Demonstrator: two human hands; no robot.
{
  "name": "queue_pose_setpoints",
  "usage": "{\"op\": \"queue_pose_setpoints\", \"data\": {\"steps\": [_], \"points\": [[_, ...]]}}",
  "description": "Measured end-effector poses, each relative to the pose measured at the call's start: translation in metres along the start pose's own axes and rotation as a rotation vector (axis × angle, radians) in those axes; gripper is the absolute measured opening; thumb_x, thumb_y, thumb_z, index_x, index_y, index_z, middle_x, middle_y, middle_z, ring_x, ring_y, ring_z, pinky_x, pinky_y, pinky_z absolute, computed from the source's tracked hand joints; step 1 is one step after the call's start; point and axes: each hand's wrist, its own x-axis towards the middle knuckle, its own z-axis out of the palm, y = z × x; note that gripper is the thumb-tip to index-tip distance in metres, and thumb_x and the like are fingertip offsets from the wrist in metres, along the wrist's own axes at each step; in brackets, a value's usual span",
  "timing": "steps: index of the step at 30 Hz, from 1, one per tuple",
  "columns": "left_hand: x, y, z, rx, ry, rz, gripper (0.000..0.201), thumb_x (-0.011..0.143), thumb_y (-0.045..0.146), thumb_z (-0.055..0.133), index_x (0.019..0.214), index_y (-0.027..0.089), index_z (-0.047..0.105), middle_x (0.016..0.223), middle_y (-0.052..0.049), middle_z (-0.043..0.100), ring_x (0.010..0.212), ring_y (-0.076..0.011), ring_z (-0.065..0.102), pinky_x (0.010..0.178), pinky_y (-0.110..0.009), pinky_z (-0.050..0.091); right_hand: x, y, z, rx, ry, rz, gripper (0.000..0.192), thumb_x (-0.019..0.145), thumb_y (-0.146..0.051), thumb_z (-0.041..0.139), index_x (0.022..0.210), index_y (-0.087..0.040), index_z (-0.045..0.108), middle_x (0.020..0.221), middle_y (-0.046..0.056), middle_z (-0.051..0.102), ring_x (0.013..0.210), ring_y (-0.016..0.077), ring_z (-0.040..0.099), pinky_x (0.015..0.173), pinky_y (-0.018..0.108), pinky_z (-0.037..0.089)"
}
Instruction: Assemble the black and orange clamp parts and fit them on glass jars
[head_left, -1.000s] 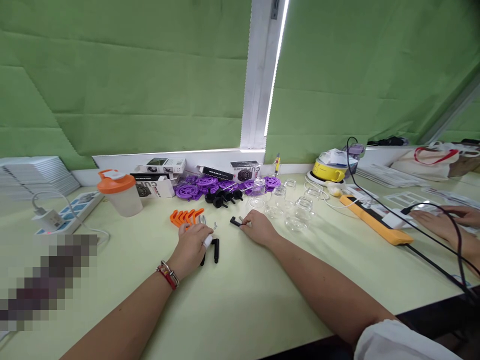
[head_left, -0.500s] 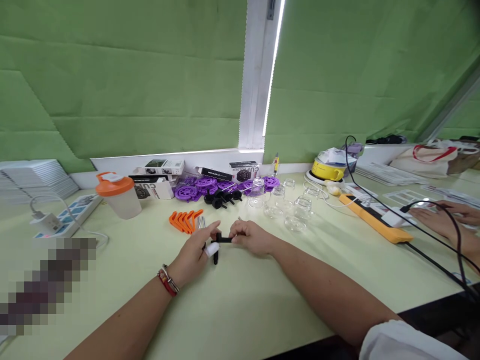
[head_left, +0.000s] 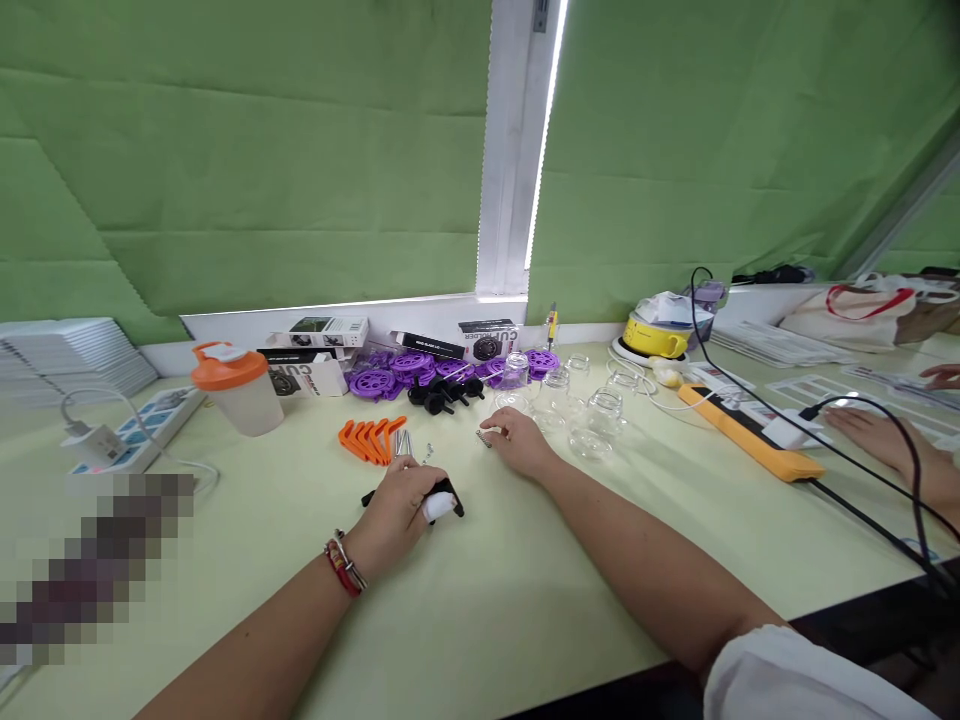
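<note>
White box (head_left: 309, 379) read "CU…", box (head_left: 489, 343) at 12 o'clock read "CUP HOLDER", left hand (head_left: 401, 503) grip closed on black part (head_left: 451, 495), right hand (head_left: 517, 441) flat on counter (head_left: 480, 600), fingertips pinching small spring (head_left: 484, 436).

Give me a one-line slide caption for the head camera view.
Left hand grips a black plastic part on a pale green table while the right hand reaches a small spring.

Green blinds (head_left: 262, 170) cover the windows on both sides of a white frame post (head_left: 508, 150), where a thin strip of daylight (head_left: 541, 170) slips through. A pale yellow-green surface (head_left: 495, 620) runs below a white sill (head_left: 330, 315), its far right end probably continuing out of view.
</note>
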Motion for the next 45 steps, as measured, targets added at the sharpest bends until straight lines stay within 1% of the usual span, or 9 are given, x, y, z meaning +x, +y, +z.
{"op": "queue_pose_setpoints", "data": {"steps": [5, 11, 20, 28, 32, 34, 39, 42, 45], "points": [[0.001, -0.001, 0.004, 0.083, -0.003, 0.065, 0.019, 0.088, 0.032, 0.044, 0.077, 0.019, 0.054, 0.068, 0.001, 0.058, 0.061, -0.0130, 0.044, 0.081, -0.036, 0.035, 0.003, 0.004, 0.011, -0.166, -0.037, -0.076, 0.018, 0.081, -0.025, 0.056, 0.090, -0.021, 0.071, 0.103, 0.006, 0.057, 0.097, 0.0201, 0.050, 0.086, 0.035, 0.041], [0.001, -0.004, 0.008, 0.080, -0.001, 0.078, 0.016, 0.085, 0.033, 0.049, 0.078, 0.019, 0.050, 0.068, 0.003, 0.057, 0.057, -0.0112, 0.042, 0.084, -0.039, 0.033, 0.004, -0.001, 0.016, -0.294, -0.050, -0.097, 0.019, 0.082, -0.024, 0.055, 0.087, -0.021, 0.073, 0.110, 0.007, 0.056, 0.099, 0.0222, 0.047, 0.086, 0.037, 0.041], [0.001, -0.002, 0.011, -0.009, -0.018, 0.003, 0.010, 0.081, 0.030, 0.051, 0.081, 0.021, 0.054, 0.074, 0.002, 0.060, 0.067, -0.0134, 0.047, 0.092, -0.042, 0.030, 0.004, -0.003, 0.016, -0.317, -0.061, -0.120, 0.020, 0.082, -0.019, 0.054, 0.081, -0.019, 0.074, 0.113, 0.007, 0.057, 0.095, 0.0224, 0.049, 0.087, 0.038, 0.041], [-0.001, -0.003, 0.015, -0.060, -0.044, -0.133, 0.009, 0.078, 0.029, 0.053, 0.082, 0.022, 0.058, 0.076, -0.003, 0.059, 0.085, -0.0215, 0.042, 0.073, -0.034, 0.040, 0.002, -0.002, 0.019, -0.304, -0.035, -0.163, 0.018, 0.080, -0.014, 0.054, 0.077, -0.016, 0.072, 0.114, 0.011, 0.056, 0.102, 0.0244, 0.047, 0.088, 0.040, 0.041], [0.001, 0.000, 0.014, -0.057, -0.047, -0.155, 0.013, 0.080, 0.033, 0.051, 0.082, 0.022, 0.057, 0.073, -0.003, 0.056, 0.083, -0.0215, 0.042, 0.074, -0.035, 0.039, 0.000, -0.007, 0.017, -0.208, 0.038, -0.218, 0.015, 0.080, -0.015, 0.056, 0.077, -0.016, 0.070, 0.116, 0.011, 0.053, 0.104, 0.0239, 0.046, 0.090, 0.042, 0.039], [0.001, 0.002, 0.013, -0.045, -0.046, -0.160, 0.014, 0.081, 0.033, 0.050, 0.083, 0.021, 0.057, 0.073, -0.003, 0.055, 0.082, -0.0213, 0.043, 0.075, -0.035, 0.039, -0.005, -0.014, 0.014, -0.115, 0.054, -0.249, 0.013, 0.081, -0.017, 0.055, 0.079, -0.017, 0.068, 0.111, 0.010, 0.056, 0.100, 0.0219, 0.049, 0.089, 0.041, 0.040], [0.001, 0.001, 0.013, -0.018, -0.052, -0.158, 0.012, 0.082, 0.032, 0.048, 0.084, 0.021, 0.053, 0.072, -0.002, 0.053, 0.081, -0.0214, 0.043, 0.074, -0.035, 0.038, -0.027, -0.043, 0.004, 0.191, -0.089, -0.319, 0.014, 0.085, -0.020, 0.052, 0.084, -0.018, 0.066, 0.087, 0.005, 0.061, 0.079, 0.0138, 0.055, 0.073, 0.029, 0.045], [0.003, 0.000, 0.015, 0.019, -0.038, -0.138, 0.011, 0.082, 0.029, 0.046, 0.076, 0.020, 0.049, 0.066, 0.000, 0.049, 0.075, -0.0195, 0.042, 0.074, -0.035, 0.036, -0.039, -0.059, 0.002, 0.298, -0.160, -0.355, 0.013, 0.084, -0.021, 0.054, 0.085, -0.018, 0.066, 0.086, 0.004, 0.061, 0.078, 0.0128, 0.056, 0.071, 0.026, 0.044], [0.004, -0.002, 0.016, 0.047, -0.030, -0.115, 0.013, 0.082, 0.027, 0.045, 0.071, 0.020, 0.045, 0.061, 0.002, 0.043, 0.067, -0.0169, 0.039, 0.075, -0.035, 0.035, -0.044, -0.067, 0.003, 0.339, -0.151, -0.366, 0.013, 0.083, -0.021, 0.055, 0.085, -0.018, 0.067, 0.085, 0.004, 0.062, 0.079, 0.0132, 0.056, 0.071, 0.026, 0.044]]}}
